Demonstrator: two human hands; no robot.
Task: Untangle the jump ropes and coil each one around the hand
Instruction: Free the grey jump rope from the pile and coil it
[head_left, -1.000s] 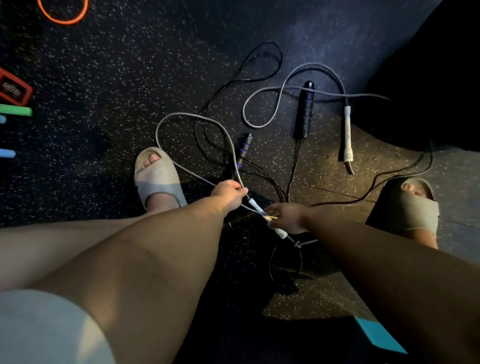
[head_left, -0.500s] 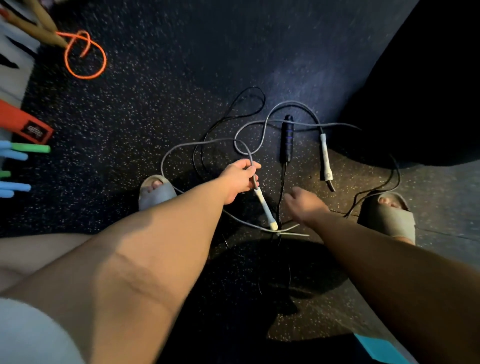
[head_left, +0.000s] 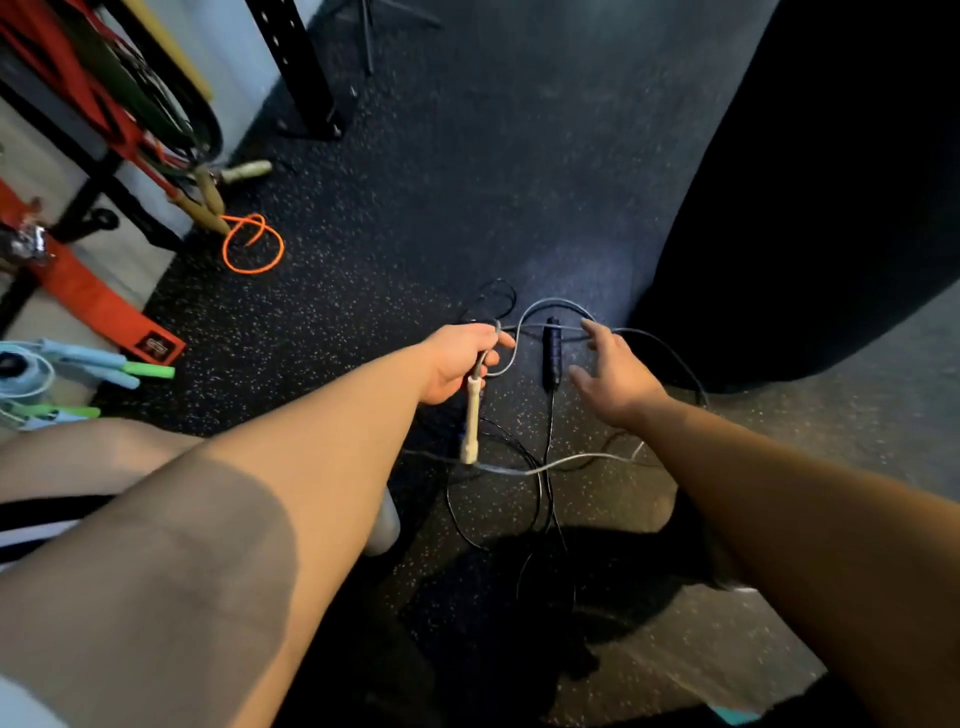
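On the speckled rubber floor (head_left: 395, 291) ahead of you, at about twelve o'clock from your knees, two jump ropes are lying tangled together. Your left hand (head_left: 460, 361) is pinching the grey rope (head_left: 550, 306) just above its cream handle (head_left: 471, 426), fingers curled around the cord, and the handle is hanging straight down from your grip, its lower end pointing to six o'clock. From your fingers the grey cord is arching away toward one o'clock, looping round and running behind your right hand (head_left: 613, 379); another stretch of it is crossing the floor below both hands, from nine o'clock to three o'clock. Your right hand is reaching forward with its fingers spread and holding nothing, its fingertips near the far grey loop. Between your two hands the black handle (head_left: 550, 353) is lying on the floor, pointing toward twelve o'clock, and its thin black rope (head_left: 543, 493) is trailing down toward six o'clock in loose loops that are crossing the grey cord. Off at ten o'clock an orange cord (head_left: 254, 244) is curling on the floor beside a red and black rack (head_left: 88, 130). At nine o'clock blue and green handles (head_left: 124, 366) are lying at the floor's edge
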